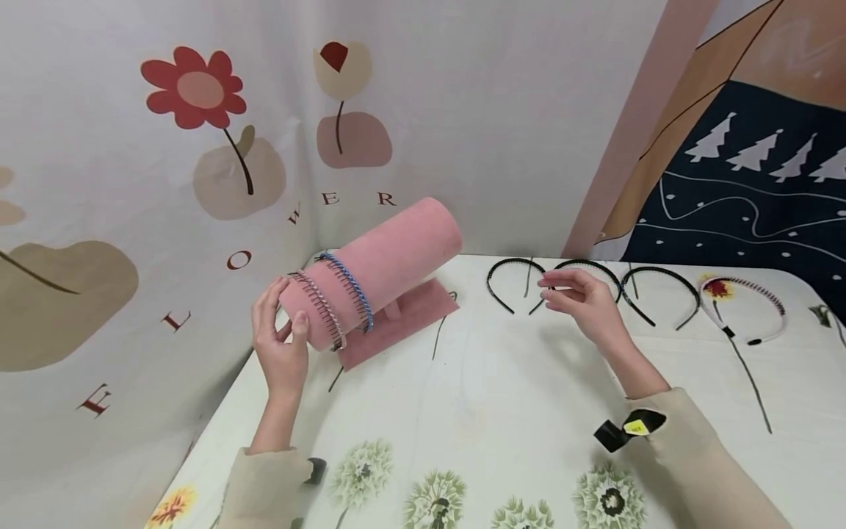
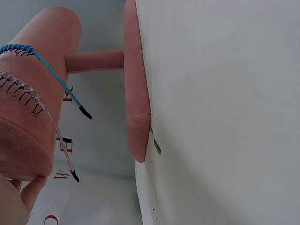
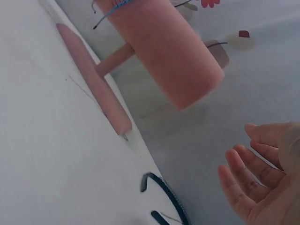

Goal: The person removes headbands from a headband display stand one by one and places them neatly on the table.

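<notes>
A pink padded headband stand [image 1: 406, 253], a cylinder on a short post over a flat base, stands at the left of the table. Around the cylinder's left part sit a blue headband [image 1: 352, 290] and a pale pink headband [image 1: 322, 303], both with rows of small dark teeth. My left hand [image 1: 280, 356] holds the cylinder's left end, thumb toward me and fingers on the far side. Off to the right, my right hand [image 1: 584, 305] hovers with loosely bent fingers and nothing in them. From the head view it partly covers two black headbands.
On the table's right side lie a black headband [image 1: 522, 260], another black headband [image 1: 584, 262], a third black headband [image 1: 661, 272] and a pink-and-white headband [image 1: 760, 291]. A flower-printed cloth covers the table [image 1: 502, 419]. Printed curtains [image 1: 489, 132] hang close behind.
</notes>
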A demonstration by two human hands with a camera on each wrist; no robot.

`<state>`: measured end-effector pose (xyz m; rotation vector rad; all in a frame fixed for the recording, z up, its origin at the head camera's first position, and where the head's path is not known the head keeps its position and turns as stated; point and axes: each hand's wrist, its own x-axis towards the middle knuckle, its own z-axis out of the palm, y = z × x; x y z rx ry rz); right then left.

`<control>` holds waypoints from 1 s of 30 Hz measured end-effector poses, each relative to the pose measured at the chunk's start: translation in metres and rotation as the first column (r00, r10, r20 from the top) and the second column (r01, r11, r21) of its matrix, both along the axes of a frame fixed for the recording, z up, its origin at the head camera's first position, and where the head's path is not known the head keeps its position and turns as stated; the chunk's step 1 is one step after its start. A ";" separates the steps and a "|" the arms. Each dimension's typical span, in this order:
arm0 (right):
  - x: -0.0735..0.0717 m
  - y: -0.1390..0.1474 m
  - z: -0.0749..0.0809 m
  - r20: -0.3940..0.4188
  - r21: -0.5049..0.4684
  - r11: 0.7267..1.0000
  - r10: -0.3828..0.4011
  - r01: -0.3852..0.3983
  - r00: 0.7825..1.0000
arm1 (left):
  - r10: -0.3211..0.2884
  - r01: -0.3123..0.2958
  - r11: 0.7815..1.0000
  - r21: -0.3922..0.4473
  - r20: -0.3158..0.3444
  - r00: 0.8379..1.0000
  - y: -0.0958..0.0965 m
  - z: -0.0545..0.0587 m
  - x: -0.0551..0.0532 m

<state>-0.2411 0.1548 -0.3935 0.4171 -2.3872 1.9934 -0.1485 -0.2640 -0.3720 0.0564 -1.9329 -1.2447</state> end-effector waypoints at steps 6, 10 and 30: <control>0.001 -0.021 0.000 0.005 -0.028 0.998 0.049 -0.049 0.999 | -0.001 0.001 1.000 0.001 0.000 1.000 0.001 0.001 0.002; 0.002 -0.035 0.000 -0.003 -0.010 0.998 0.070 -0.070 0.998 | 0.002 -0.002 1.000 -0.003 0.001 1.000 -0.004 -0.004 -0.001; 0.013 -0.108 0.004 0.002 -0.067 0.970 0.233 -0.232 0.973 | -0.001 0.001 1.000 -0.019 0.007 1.000 0.010 0.013 0.008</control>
